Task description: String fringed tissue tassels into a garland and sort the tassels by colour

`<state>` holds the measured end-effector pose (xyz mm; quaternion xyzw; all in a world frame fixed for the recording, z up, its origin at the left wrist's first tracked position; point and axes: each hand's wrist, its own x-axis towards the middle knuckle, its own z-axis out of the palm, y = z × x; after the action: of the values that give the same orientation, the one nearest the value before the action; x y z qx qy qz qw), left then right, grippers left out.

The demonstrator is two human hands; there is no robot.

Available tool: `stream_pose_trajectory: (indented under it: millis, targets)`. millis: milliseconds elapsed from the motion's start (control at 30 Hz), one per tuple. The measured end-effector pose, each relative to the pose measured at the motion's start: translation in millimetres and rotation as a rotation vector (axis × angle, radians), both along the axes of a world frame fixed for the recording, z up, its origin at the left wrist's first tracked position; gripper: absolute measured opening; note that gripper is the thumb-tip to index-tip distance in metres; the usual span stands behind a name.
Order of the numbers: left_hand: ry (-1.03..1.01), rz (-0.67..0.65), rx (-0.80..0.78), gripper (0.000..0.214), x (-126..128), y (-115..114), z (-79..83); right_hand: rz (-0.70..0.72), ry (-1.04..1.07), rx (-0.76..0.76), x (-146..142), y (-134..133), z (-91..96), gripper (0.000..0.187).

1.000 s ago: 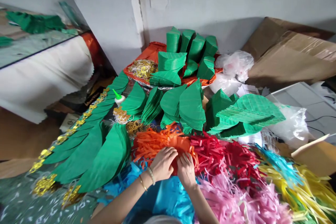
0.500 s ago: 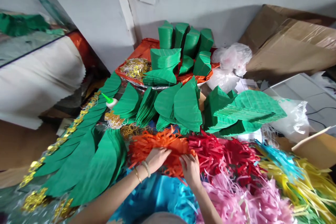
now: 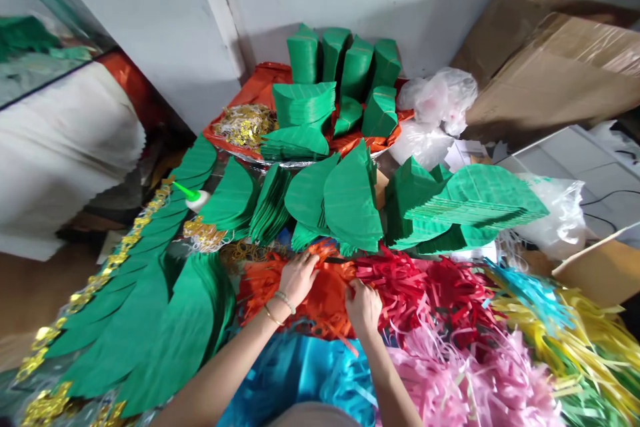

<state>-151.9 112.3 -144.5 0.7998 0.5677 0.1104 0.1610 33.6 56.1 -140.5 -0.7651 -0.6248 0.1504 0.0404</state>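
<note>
Fingertips are the hardest part to read here: the left hand (image 3: 299,277) lies on the far part of the orange fringed paper (image 3: 327,300) with its fingers held together and bent, their ends sunk among the strips, so whether it pinches anything cannot be told. The right hand (image 3: 363,307) is closed on a fold of the same paper, knuckles up, right at the seam with the red fringe (image 3: 420,283). The orange pile lies in the middle of the heap, between the green leaf stacks (image 3: 350,200) behind it and the blue fringe (image 3: 310,373) in front, which hides its near edge. Both forearms are cut off by the bottom of the view, as is the pink fringe (image 3: 450,380). A second ago the two hands sat almost touching on the orange paper; now they are apart, the left one having moved up toward the green stacks. The glue bottle (image 3: 193,197) lies where it did.
</note>
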Motion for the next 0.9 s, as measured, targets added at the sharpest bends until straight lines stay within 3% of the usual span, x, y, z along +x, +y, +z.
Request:
stream_pose_trajectory:
  millis: [67,133,233,333,400,500,633,767,900]
  targets:
    - [0.003,-0.044,0.057,0.034,10.0,-14.3,7.1,0.007,-0.004,-0.017,0.1,1.9,1.2,0.017]
    - [0.002,-0.192,0.087,0.040,21.6,-33.5,8.2,0.018,-0.005,-0.027,0.0,3.2,2.0,0.017]
    - [0.020,-0.335,0.058,0.044,32.9,-59.6,-3.3,0.033,-0.007,-0.040,-1.3,4.6,2.2,0.017]
    - [0.047,-0.307,0.042,0.046,32.4,-71.6,-21.0,0.034,-0.022,-0.051,-1.2,5.4,3.3,0.015]
    - [0.059,-0.275,0.033,0.044,29.0,-72.2,-29.8,0.031,-0.038,-0.043,2.1,4.6,6.7,0.014]
    - [0.051,-0.235,0.021,0.044,25.7,-66.2,-36.2,0.049,-0.105,0.024,10.2,-0.5,16.5,0.033]
    - [-0.019,-0.239,0.015,0.049,24.6,-51.8,-38.4,0.233,-0.207,0.231,6.6,-13.3,25.5,0.041]
    - [-0.102,-0.225,0.023,0.054,20.3,-39.0,-35.5,0.454,-0.106,0.280,-18.0,-25.9,9.9,0.029]
    - [-0.156,-0.218,0.023,0.048,9.0,-30.2,-25.5,0.437,-0.113,0.287,-26.6,-31.1,-15.9,0.036]
